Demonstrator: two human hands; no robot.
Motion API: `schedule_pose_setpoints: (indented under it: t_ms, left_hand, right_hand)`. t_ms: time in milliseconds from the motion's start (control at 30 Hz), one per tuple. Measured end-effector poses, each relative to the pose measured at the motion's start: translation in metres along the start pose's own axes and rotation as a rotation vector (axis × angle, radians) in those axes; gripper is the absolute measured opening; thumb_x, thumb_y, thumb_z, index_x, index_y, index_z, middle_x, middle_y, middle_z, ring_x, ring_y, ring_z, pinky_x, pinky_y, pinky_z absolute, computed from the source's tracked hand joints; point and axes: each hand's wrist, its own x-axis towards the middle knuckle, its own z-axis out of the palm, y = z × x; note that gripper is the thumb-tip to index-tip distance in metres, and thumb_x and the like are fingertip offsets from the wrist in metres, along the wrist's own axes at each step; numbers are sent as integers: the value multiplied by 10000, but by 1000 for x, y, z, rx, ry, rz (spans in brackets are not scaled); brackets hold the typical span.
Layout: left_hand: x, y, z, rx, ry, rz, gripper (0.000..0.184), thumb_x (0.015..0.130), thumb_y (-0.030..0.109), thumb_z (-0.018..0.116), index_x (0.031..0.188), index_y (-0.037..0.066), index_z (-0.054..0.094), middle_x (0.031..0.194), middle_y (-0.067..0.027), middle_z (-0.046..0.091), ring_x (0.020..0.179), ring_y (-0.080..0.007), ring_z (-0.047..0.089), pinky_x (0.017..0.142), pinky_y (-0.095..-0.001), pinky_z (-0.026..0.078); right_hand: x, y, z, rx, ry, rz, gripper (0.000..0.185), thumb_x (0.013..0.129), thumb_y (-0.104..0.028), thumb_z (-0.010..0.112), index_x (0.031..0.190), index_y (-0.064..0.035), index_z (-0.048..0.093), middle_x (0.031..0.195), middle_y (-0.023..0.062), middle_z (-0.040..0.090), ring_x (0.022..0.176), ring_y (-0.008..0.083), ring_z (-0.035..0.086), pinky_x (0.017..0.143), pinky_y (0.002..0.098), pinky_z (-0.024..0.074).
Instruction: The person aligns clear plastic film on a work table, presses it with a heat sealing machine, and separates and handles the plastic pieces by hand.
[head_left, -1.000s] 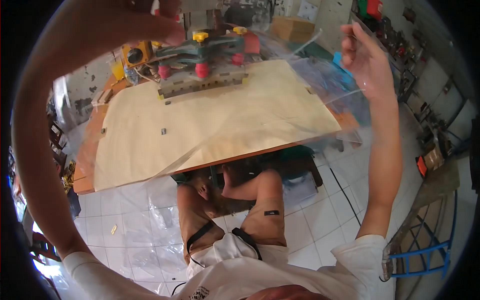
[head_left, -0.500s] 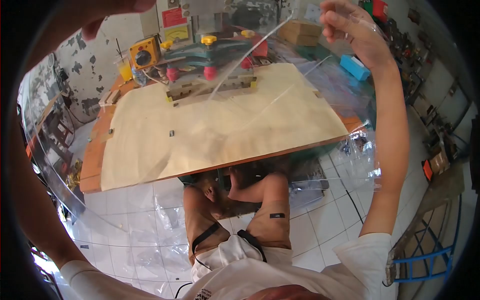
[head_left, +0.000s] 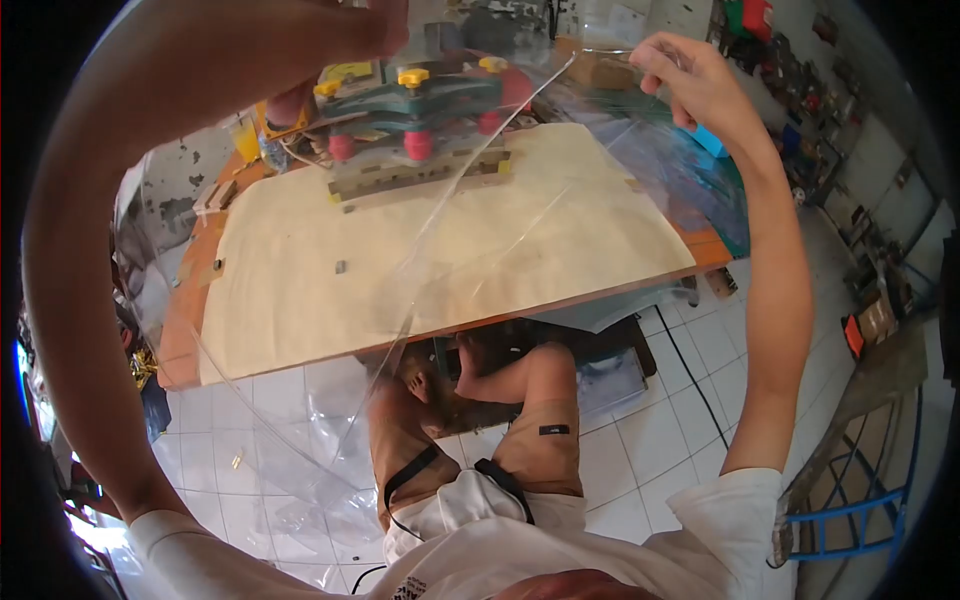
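Observation:
A large clear plastic sheet (head_left: 430, 225) hangs in front of me, over the table and down past its near edge. A pale strip, perhaps a seam or fold, runs slantwise across it. High on the right, my right hand (head_left: 690, 75) pinches the sheet's upper edge between thumb and fingers. My left hand (head_left: 375, 35) is raised at the top, partly cut off by the frame, with its fingers bent at the sheet's upper part; its exact grip is hidden. Behind the sheet stands a press-like machine (head_left: 415, 115) with yellow knobs and red fittings.
The wooden table (head_left: 180, 345) carries a cream cover (head_left: 290, 310) with small dark pieces on it. A yellow drink cup (head_left: 246, 140) and a blue box (head_left: 710, 140) stand toward the back. Plastic scraps lie on the tiles. A blue metal frame (head_left: 850, 535) stands at right.
My left hand has moved right and slightly down, toward the machine. The right hand has shifted slightly left. The sheet has swung left, away from my right forearm.

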Motion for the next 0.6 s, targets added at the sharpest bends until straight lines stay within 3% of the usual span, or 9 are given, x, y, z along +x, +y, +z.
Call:
schedule_pose_setpoints:
  t_ms: [133,200,300,367,433,567,600]
  left_hand:
    - [-6,14,19,-141,-34,-34,499,854,49,705,1292,-27,477,974,-115,679,651,-117,650,564,-220,524]
    - [-9,26,27,-231,-106,-56,519,857,52,701,1315,-27,468,985,-119,680,652,-120,653,564,-220,526]
    - [-12,47,37,-389,-386,-80,550,863,56,695,1350,-28,455,1003,-126,682,653,-125,658,565,-221,530]
    - [-10,57,44,-503,-689,-38,623,833,126,748,1364,-8,453,948,-148,700,738,-181,702,628,-270,555]
    - [-13,58,61,-592,-859,8,615,822,184,762,1347,19,488,860,-127,725,755,-237,711,710,-328,559]
    - [-9,28,109,-508,-697,20,538,844,177,731,1312,16,519,962,-126,707,867,-255,695,780,-341,543]
    - [-8,20,127,-426,-359,70,505,850,173,721,1292,15,534,1020,-133,682,930,-263,673,808,-348,533]
  right_hand:
    - [2,14,10,190,119,23,290,978,-341,584,1049,-71,664,851,21,646,580,79,606,508,199,473]
    - [1,17,14,348,181,79,316,995,-344,560,1085,-53,643,933,55,675,670,112,663,612,224,549]
    - [9,38,24,591,211,-13,333,996,-348,561,1123,-45,614,999,81,681,763,151,689,701,268,584]
    - [13,48,35,701,208,-57,327,999,-340,558,1134,-46,601,1026,95,675,815,173,690,744,292,585]
    - [13,55,41,805,205,-104,321,1001,-332,554,1144,-46,588,1053,108,670,867,195,691,787,316,587]
    - [9,54,53,1120,133,-265,303,1002,-293,551,1134,-22,583,1082,127,653,948,259,666,887,430,572]
    - [7,50,56,1194,122,-295,282,1008,-279,541,1130,-29,582,1083,135,652,977,270,656,911,462,559]
